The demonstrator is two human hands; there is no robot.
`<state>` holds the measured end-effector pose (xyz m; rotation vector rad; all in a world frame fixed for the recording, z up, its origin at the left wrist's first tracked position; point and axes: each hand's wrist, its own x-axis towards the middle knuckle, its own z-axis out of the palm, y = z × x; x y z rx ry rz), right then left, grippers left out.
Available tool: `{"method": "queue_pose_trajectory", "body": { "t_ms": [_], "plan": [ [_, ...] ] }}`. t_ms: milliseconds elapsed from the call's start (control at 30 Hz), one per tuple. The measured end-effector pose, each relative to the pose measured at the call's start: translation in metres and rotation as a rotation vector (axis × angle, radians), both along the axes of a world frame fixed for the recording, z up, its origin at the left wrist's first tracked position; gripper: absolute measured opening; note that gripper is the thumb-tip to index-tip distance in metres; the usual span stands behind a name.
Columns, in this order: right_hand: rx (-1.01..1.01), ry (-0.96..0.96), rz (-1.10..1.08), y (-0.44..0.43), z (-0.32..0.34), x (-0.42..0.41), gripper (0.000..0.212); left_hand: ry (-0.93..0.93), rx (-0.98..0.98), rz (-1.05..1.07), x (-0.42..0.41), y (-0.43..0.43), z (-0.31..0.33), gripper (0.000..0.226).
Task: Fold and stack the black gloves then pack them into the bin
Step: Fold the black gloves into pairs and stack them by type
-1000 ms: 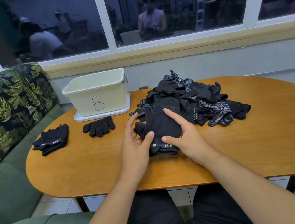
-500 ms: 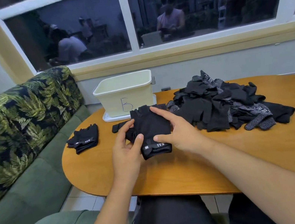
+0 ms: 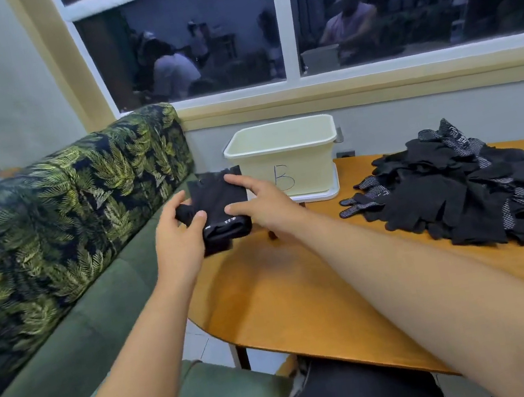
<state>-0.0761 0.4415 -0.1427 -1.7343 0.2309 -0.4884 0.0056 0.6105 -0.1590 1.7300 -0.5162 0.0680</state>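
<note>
The left hand (image 3: pixel 177 247) and right hand (image 3: pixel 267 206) both grip the folded gloves (image 3: pixel 219 202) in the air, just left of the bin (image 3: pixel 302 160). I think this is stacking; next, lay them flat on the counter (image 3: pixel 287 298)

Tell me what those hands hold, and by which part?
The folded black gloves: left hand grips their left side, right hand their right side.

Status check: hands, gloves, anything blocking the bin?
Left hand and right hand both grip the folded gloves, held up left of the bin. Bin mouth uncovered. Loose glove pile lies on the table right of the bin.
</note>
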Motion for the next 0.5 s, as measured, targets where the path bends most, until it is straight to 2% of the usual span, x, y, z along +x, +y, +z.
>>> {"method": "queue_pose_trajectory", "body": {
  "t_ms": [133,267,500],
  "plan": [
    [0.081,0.116,0.091,0.002,-0.003,0.061,0.077,0.115,0.021,0.022,0.067,0.001,-0.001,0.047],
    [0.016,0.178,0.114,0.002,-0.017,0.098,0.078,0.102,0.132,0.049,0.103,0.000,-0.017,0.047],
    [0.173,0.256,0.101,-0.002,-0.050,0.125,0.080,0.060,0.265,0.059,0.131,-0.007,-0.042,0.051]
  ]
}}
